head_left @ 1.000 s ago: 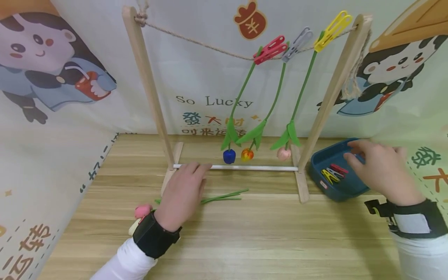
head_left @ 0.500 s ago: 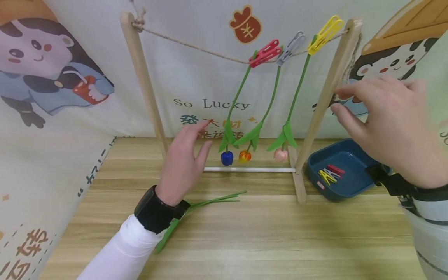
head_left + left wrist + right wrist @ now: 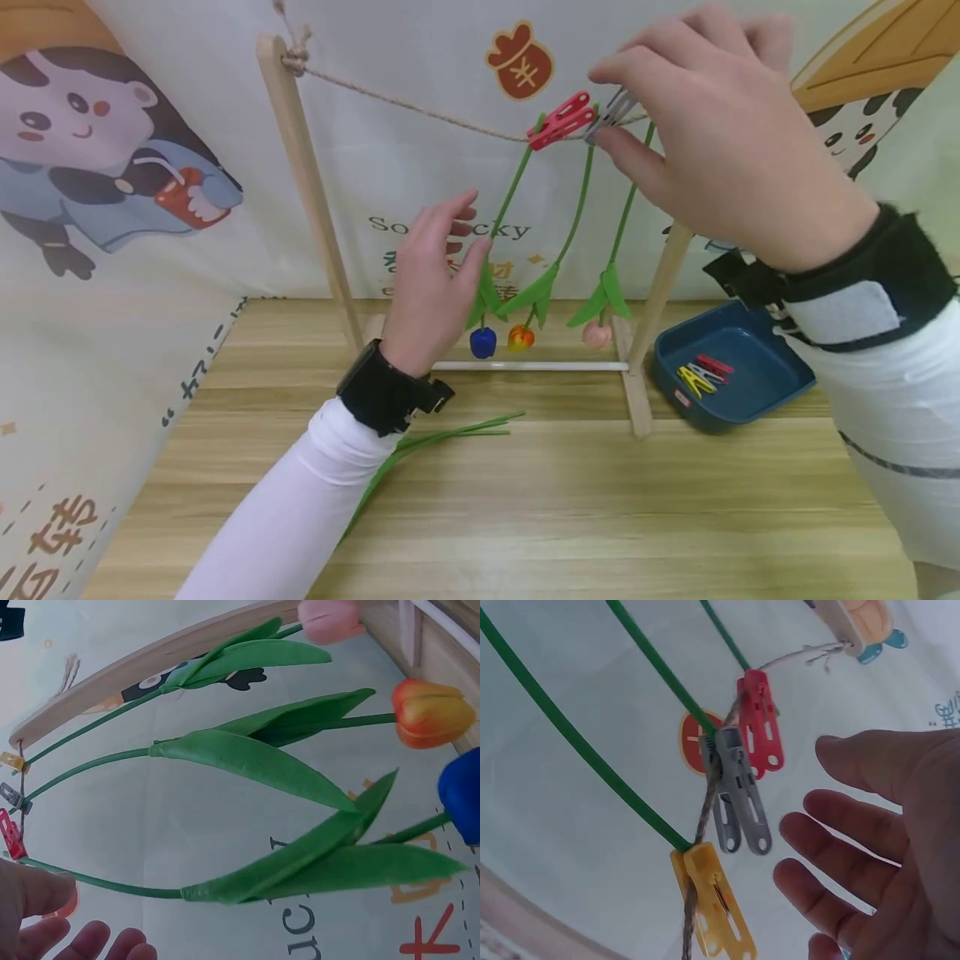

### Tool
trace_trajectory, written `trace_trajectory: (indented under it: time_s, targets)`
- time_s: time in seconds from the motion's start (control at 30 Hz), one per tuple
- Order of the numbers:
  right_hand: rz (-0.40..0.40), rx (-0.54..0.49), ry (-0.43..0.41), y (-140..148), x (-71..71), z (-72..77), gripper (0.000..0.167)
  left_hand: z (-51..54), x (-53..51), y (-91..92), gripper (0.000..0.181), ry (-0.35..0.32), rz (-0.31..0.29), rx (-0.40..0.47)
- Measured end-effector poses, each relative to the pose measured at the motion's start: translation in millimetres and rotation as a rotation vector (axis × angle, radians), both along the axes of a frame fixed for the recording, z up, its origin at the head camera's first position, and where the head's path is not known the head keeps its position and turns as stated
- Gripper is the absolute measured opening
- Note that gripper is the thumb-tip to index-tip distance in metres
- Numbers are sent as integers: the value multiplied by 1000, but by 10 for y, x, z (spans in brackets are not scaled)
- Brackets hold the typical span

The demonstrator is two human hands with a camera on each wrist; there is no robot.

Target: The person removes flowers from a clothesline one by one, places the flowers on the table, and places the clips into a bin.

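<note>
Three artificial tulips hang head-down from a rope, clipped by their stems: a blue tulip, an orange-yellow tulip and a pink tulip. A red clothespin, a grey clothespin and a yellow clothespin grip the stems; in the head view my right hand covers the yellow one. That right hand is raised at the rope with fingers spread, apart from the clothespins in the right wrist view. My left hand hovers beside the blue tulip's stem, fingers relaxed, holding nothing.
A wooden frame with a white crossbar carries the rope. At its right stands a blue tray with several clothespins. More green stems lie on the table, partly hidden by my left arm.
My right hand has risen from over the tray to the clothespins on the rope. The left hand has lifted from the crossbar area up and rightward, close to the blue tulip's stem.
</note>
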State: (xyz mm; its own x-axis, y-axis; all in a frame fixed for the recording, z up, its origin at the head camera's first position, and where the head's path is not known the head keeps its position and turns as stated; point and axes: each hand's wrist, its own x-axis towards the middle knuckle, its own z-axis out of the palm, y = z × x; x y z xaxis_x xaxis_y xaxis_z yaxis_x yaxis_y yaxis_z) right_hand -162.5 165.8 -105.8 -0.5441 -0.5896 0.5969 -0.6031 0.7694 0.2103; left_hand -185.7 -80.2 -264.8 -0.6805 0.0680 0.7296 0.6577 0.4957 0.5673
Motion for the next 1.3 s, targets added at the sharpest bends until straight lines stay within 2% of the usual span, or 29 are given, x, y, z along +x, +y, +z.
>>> trace_trajectory:
  time_s: [0.23, 0.37, 0.57, 0.8, 1.03, 1.3]
  targets:
    - [-63, 71, -103, -176, -216, 65, 40, 34, -132, 125, 43, -33, -36, 41]
    - [-72, 77, -127, -210, -263, 60, 33, 27, -160, 173, 37, -55, -37, 45]
    - [-90, 81, -132, -246, -282, 49, 31, 31, -174, 193, 31, -54, -25, 35]
    - [-63, 62, -73, -246, -309, 40, 27, 28, -178, 186, 30, -51, -16, 16]
    - [-49, -2, -11, -211, -305, 43, 26, -31, -160, 104, 31, -60, -14, 4]
    - [20, -67, 51, -107, -247, -18, 29, -125, -20, -116, 31, -70, 41, -49]
